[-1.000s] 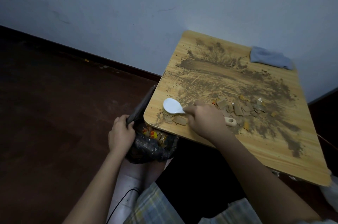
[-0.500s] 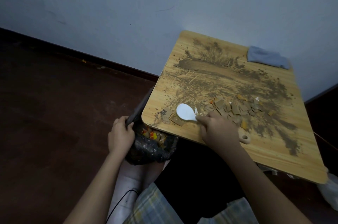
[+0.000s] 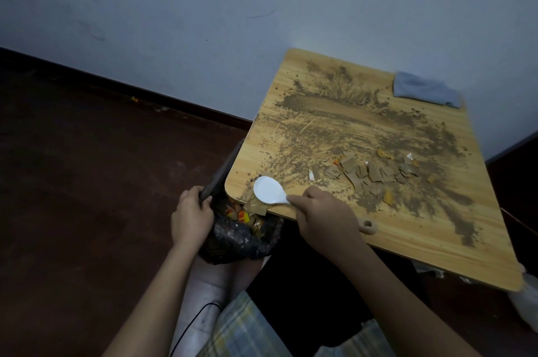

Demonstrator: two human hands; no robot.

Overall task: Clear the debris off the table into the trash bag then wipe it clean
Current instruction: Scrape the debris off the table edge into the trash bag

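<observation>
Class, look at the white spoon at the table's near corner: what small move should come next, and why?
Probably a short push of the white spoon past the table edge. The right hand holds it against cardboard scraps already overhanging the corner, and the left hand holds the trash bag open just below.

Person, seen from a head-worn camera. Two forearms, both bare to the lower edge of the picture; no sleeves, watch, rings or gloves visible. Left hand (image 3: 190, 215) and right hand (image 3: 323, 218) bare. Lower garment: plaid shorts (image 3: 250, 333) in pale blue-grey, with yellowish and white crossing stripes, seen at the bottom centre. One bare leg (image 3: 209, 284) shows beside the cloth. A thin black cable (image 3: 186, 330) runs in a curve across the leg.
</observation>
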